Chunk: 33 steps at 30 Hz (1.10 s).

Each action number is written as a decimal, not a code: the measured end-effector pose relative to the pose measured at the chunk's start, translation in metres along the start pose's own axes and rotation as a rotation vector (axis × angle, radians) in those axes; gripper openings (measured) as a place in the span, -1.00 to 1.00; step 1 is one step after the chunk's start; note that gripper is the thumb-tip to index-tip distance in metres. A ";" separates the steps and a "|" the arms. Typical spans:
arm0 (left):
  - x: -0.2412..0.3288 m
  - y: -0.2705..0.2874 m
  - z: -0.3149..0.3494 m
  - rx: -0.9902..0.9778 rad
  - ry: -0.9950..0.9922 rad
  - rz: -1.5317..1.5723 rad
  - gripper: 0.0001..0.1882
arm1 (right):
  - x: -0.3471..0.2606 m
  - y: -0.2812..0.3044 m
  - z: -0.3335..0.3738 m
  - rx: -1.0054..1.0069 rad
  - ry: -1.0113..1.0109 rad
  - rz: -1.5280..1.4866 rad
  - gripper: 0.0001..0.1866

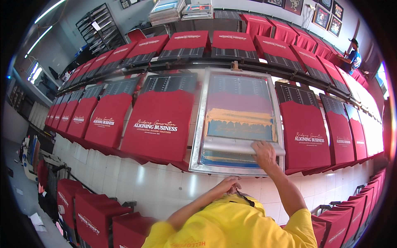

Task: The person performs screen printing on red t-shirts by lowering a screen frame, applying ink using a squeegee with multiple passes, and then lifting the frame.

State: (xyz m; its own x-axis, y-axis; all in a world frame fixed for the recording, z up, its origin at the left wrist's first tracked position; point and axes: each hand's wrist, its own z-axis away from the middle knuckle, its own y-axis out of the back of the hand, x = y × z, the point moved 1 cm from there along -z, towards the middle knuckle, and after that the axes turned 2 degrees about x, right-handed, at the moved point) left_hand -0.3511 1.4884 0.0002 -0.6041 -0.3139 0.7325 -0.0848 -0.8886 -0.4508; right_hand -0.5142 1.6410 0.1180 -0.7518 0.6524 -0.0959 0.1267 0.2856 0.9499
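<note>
My right hand (264,153) is wrapped over the right part of a silver squeegee (227,145), which lies crosswise on a framed printing screen (225,168). Thick orange-yellow ink (240,115) streaks the mesh beyond the squeegee, and a thinner band shows on its near side. Through the upper mesh, a red shirt on a dark board appears under the screen. My left hand (228,185) is held at my waist, fingers curled, beside a dark cord on my yellow shirt. Whatever those fingers may hold is hidden.
Printed red shirts (163,111) on boards line both sides of the screen, with another row (188,41) behind. More draped shirts (93,211) stand near me at lower left and right. Stacked frames (166,11) sit at the back. Another person (354,58) stands far right.
</note>
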 end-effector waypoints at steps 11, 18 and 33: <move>0.016 -0.009 0.001 0.103 0.078 0.095 -0.66 | 0.057 -0.058 -0.071 0.070 0.047 0.033 -0.60; 0.004 -0.004 -0.006 0.146 0.140 0.078 -0.68 | 0.072 -0.063 -0.096 0.045 0.101 -0.006 -0.63; 0.017 -0.005 -0.001 0.123 0.064 -0.106 -0.67 | 0.078 -0.059 -0.119 -0.042 0.091 -0.024 -0.66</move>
State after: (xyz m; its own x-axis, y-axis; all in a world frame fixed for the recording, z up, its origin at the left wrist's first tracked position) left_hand -0.3619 1.4880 0.0148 -0.6462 -0.1975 0.7371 -0.0561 -0.9510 -0.3040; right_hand -0.6571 1.5913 0.0902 -0.8101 0.5789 -0.0927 0.0825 0.2692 0.9595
